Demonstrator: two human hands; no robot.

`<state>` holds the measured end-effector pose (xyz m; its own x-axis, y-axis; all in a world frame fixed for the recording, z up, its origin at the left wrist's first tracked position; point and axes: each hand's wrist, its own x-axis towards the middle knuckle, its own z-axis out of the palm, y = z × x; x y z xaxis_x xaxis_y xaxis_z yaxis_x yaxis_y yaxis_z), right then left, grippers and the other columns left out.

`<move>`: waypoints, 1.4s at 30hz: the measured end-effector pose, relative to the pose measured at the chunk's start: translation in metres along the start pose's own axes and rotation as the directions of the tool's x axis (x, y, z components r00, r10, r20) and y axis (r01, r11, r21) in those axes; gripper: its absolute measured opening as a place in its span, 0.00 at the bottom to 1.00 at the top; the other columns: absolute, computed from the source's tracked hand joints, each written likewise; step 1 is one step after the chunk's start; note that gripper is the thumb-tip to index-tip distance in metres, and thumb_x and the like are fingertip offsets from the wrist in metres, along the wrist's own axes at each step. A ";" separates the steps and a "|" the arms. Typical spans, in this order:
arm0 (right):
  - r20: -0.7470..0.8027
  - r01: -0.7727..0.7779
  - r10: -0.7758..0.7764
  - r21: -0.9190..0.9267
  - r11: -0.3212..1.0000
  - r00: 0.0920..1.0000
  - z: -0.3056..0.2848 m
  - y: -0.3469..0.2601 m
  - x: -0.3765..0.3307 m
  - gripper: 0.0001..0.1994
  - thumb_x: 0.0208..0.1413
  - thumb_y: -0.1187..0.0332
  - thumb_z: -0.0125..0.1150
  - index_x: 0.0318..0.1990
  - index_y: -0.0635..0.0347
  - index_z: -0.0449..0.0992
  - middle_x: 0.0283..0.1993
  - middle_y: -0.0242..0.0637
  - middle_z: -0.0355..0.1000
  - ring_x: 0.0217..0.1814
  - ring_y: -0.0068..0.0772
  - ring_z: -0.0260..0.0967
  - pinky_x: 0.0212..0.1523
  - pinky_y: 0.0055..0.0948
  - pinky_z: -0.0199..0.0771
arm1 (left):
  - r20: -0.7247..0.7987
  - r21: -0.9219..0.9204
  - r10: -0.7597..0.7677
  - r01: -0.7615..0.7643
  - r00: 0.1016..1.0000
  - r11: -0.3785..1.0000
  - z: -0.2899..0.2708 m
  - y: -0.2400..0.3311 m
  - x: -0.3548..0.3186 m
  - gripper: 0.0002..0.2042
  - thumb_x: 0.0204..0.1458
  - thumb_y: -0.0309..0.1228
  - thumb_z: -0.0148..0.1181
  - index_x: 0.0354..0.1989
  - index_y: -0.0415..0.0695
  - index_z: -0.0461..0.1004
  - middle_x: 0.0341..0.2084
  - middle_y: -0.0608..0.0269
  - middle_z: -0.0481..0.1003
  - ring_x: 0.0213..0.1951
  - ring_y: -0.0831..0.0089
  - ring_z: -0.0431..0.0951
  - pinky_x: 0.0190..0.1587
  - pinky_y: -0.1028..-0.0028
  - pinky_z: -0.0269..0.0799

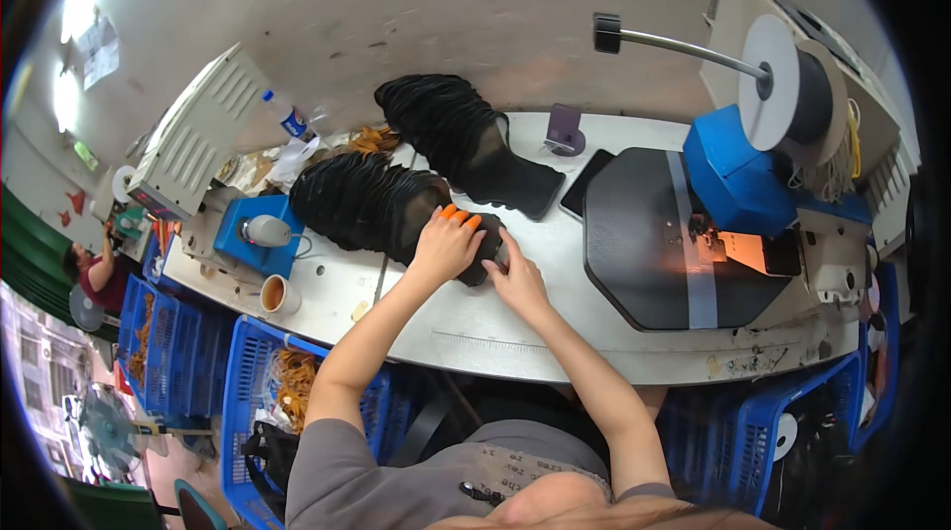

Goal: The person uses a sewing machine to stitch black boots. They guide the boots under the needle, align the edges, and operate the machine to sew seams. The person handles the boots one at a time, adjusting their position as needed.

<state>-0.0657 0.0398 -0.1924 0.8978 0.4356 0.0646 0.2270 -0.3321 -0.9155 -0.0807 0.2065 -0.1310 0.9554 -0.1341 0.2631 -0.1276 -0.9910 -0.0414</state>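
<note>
Black piece (488,242) left of the eight-sided board (634,263): touching it from on top with the left hand (448,248), wearing orange finger covers (460,217). Touching its right edge with the right hand (519,280), spreading thumb and first finger a bit. Gripping or just resting: cannot tell for either hand. Seeing also two black piles (342,198) left of the board, and a phone (586,183) beside it.

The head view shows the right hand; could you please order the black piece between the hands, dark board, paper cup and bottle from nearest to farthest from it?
From the right hand:
1. Black piece, at its fingertips.
2. Dark board, right.
3. Paper cup, left.
4. Bottle, upper left.
</note>
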 end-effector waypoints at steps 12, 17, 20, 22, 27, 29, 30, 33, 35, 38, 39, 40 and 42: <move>-0.017 -0.089 0.090 0.056 0.994 0.996 -0.067 0.008 -0.092 0.13 0.56 0.67 0.63 0.48 0.60 0.79 0.33 0.46 0.78 0.34 0.37 0.77 0.38 0.31 0.76 | -0.083 -0.044 -0.083 0.079 0.993 0.996 0.062 0.078 0.111 0.23 0.44 0.33 0.61 0.50 0.35 0.73 0.50 0.38 0.72 0.59 0.43 0.67 0.59 0.54 0.65; -0.006 -0.207 0.209 0.119 0.971 0.978 -0.102 0.006 -0.128 0.10 0.57 0.66 0.62 0.43 0.61 0.81 0.32 0.45 0.79 0.31 0.35 0.77 0.35 0.30 0.74 | -0.201 -0.124 -0.038 0.013 0.979 0.992 0.082 0.064 0.120 0.13 0.55 0.34 0.55 0.43 0.38 0.77 0.44 0.47 0.77 0.47 0.50 0.78 0.46 0.56 0.76; 0.030 -0.150 0.147 0.137 0.979 0.989 -0.126 -0.016 -0.149 0.10 0.58 0.66 0.62 0.41 0.62 0.81 0.30 0.44 0.79 0.29 0.34 0.76 0.34 0.30 0.73 | -0.267 -0.369 -0.301 0.191 0.916 0.909 0.034 0.056 0.120 0.14 0.60 0.37 0.55 0.39 0.39 0.81 0.26 0.48 0.78 0.31 0.52 0.80 0.33 0.60 0.75; 0.082 -0.085 0.073 0.156 0.984 0.994 -0.140 -0.037 -0.158 0.09 0.57 0.66 0.64 0.40 0.62 0.82 0.30 0.44 0.79 0.29 0.34 0.76 0.33 0.28 0.74 | -0.444 -0.497 -0.377 0.127 0.813 0.859 0.004 0.045 0.113 0.11 0.59 0.34 0.57 0.39 0.40 0.82 0.20 0.46 0.76 0.24 0.52 0.79 0.27 0.62 0.71; -0.132 0.163 -0.148 0.110 0.980 0.980 -0.197 -0.075 -0.179 0.11 0.54 0.72 0.64 0.45 0.60 0.81 0.32 0.44 0.79 0.32 0.35 0.79 0.33 0.27 0.76 | -0.541 -0.554 -0.115 -0.251 0.833 0.794 -0.105 0.126 0.091 0.09 0.53 0.23 0.62 0.42 0.39 0.81 0.26 0.50 0.79 0.28 0.58 0.80 0.34 0.68 0.74; -0.314 0.280 -0.266 -0.002 0.960 0.911 -0.217 -0.085 -0.174 0.16 0.52 0.78 0.61 0.49 0.58 0.80 0.33 0.44 0.79 0.31 0.36 0.79 0.33 0.29 0.76 | -0.592 -0.404 0.208 -0.509 0.779 0.760 -0.115 0.153 0.072 0.14 0.47 0.19 0.64 0.43 0.40 0.81 0.45 0.53 0.80 0.52 0.58 0.79 0.55 0.64 0.73; -0.360 0.263 -0.306 -0.164 0.951 0.881 -0.226 -0.084 -0.172 0.21 0.48 0.81 0.58 0.52 0.57 0.78 0.33 0.43 0.78 0.30 0.38 0.78 0.32 0.30 0.75 | -0.551 -0.317 0.321 -0.549 0.770 0.773 -0.114 0.166 0.062 0.17 0.40 0.21 0.68 0.43 0.43 0.81 0.48 0.56 0.79 0.55 0.58 0.77 0.60 0.57 0.68; -0.384 0.128 -0.323 -0.455 0.881 0.865 -0.257 -0.090 -0.162 0.28 0.39 0.86 0.52 0.53 0.57 0.77 0.26 0.40 0.71 0.28 0.42 0.71 0.31 0.37 0.72 | -0.423 -0.238 0.495 -0.620 0.759 0.748 -0.106 0.202 0.047 0.18 0.40 0.30 0.68 0.44 0.46 0.81 0.47 0.58 0.79 0.54 0.60 0.77 0.64 0.52 0.63; -0.396 0.092 -0.345 -0.535 0.840 0.851 -0.265 -0.084 -0.155 0.19 0.45 0.80 0.58 0.48 0.58 0.79 0.26 0.39 0.70 0.30 0.42 0.71 0.34 0.39 0.72 | -0.317 -0.256 0.485 -0.566 0.815 0.783 -0.111 0.217 0.044 0.17 0.44 0.36 0.65 0.44 0.45 0.82 0.47 0.57 0.78 0.50 0.59 0.77 0.65 0.53 0.60; -0.412 0.012 -0.377 -0.661 0.750 0.829 -0.270 -0.076 -0.150 0.12 0.50 0.70 0.65 0.42 0.59 0.81 0.27 0.37 0.70 0.32 0.41 0.71 0.36 0.40 0.71 | -0.219 -0.253 0.620 -0.658 0.753 0.709 -0.128 0.212 0.058 0.16 0.50 0.37 0.61 0.45 0.44 0.81 0.47 0.56 0.77 0.47 0.58 0.75 0.63 0.54 0.61; -0.406 0.007 -0.372 -0.668 0.744 0.835 -0.269 -0.073 -0.147 0.11 0.50 0.67 0.66 0.42 0.59 0.81 0.27 0.37 0.70 0.32 0.41 0.71 0.36 0.40 0.71 | -0.207 -0.294 0.636 -0.667 0.744 0.685 -0.125 0.207 0.063 0.15 0.50 0.36 0.60 0.45 0.43 0.81 0.48 0.56 0.76 0.47 0.58 0.74 0.62 0.55 0.61; -0.399 0.005 -0.372 -0.676 0.737 0.838 -0.268 -0.071 -0.143 0.12 0.50 0.65 0.67 0.41 0.59 0.81 0.27 0.36 0.70 0.32 0.41 0.71 0.36 0.40 0.71 | -0.197 -0.331 0.650 -0.674 0.734 0.660 -0.123 0.202 0.068 0.15 0.51 0.34 0.60 0.45 0.43 0.81 0.49 0.56 0.76 0.47 0.57 0.74 0.61 0.55 0.62; -0.402 -0.005 -0.366 -0.680 0.734 0.839 -0.267 -0.072 -0.137 0.12 0.50 0.62 0.68 0.39 0.59 0.81 0.27 0.36 0.69 0.32 0.41 0.70 0.36 0.38 0.71 | -0.210 -0.405 0.653 -0.672 0.728 0.619 -0.115 0.201 0.071 0.15 0.53 0.30 0.59 0.48 0.42 0.79 0.49 0.56 0.75 0.46 0.57 0.73 0.56 0.57 0.62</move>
<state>-0.1041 -0.2191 -0.0292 0.8222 0.1511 0.5488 0.4181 -0.8145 -0.4022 -0.0695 -0.0030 -0.0098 0.5561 -0.7457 0.3670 -0.8294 -0.5261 0.1878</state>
